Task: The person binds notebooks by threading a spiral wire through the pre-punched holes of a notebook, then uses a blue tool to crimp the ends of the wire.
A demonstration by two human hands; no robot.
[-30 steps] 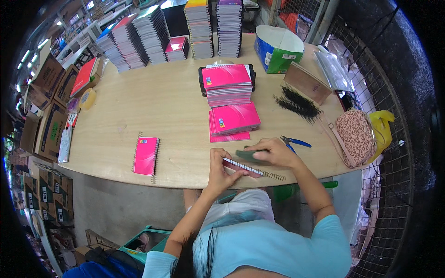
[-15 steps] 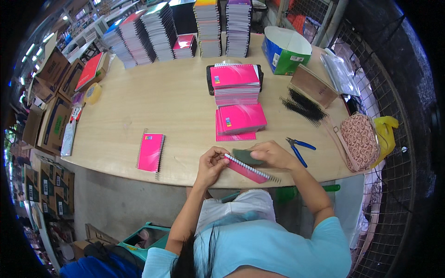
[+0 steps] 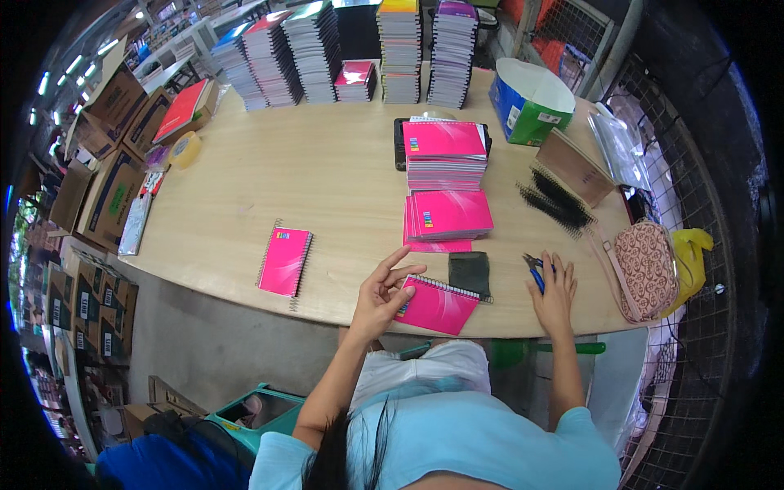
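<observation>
Near edge, 6 o'clock: a spiral notebook (image 3: 438, 304) is lying on the table (image 3: 327, 180), with the left hand (image 3: 382, 292) touching its 9 o'clock side.
Pad (image 3: 469, 273): sitting just behind the notebook, toward 1 o'clock.
Right hand (image 3: 555, 292): resting at 3 o'clock of the notebook, its fingertips on the pliers (image 3: 535, 269).
Low stack of notebooks (image 3: 447, 219): lying behind the pad at 12 o'clock; a taller stack (image 3: 445, 153) is standing behind that.
Loose binding coils (image 3: 555, 202): lying at 3 o'clock of the low stack.
Single notebook (image 3: 285, 260): lying well apart at 9 o'clock.
</observation>
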